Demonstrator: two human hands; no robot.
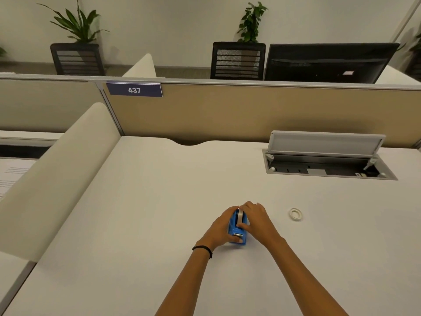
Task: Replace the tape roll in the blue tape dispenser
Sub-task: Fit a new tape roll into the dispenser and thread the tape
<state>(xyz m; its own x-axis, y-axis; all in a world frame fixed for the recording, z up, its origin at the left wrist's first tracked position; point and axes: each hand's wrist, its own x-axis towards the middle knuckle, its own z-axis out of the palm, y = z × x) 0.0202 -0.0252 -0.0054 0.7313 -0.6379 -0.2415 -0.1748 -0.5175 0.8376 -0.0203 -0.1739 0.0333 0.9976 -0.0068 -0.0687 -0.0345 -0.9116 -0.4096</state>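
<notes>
Gripping the blue tape dispenser (237,233), both hands' fingers (239,225) curl below sign "437" (134,90).

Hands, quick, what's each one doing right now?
Left hand: closed around the blue tape dispenser, steadying it on the desk.
Right hand: fingers on the tape roll seated in it.

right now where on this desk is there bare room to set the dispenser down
Bare desk lies left of the hands as far as the cream side divider, and behind them up to the open cable tray. The only crowded patch is around the blue tape dispenser, with the white tape ring lying right of it.
</notes>
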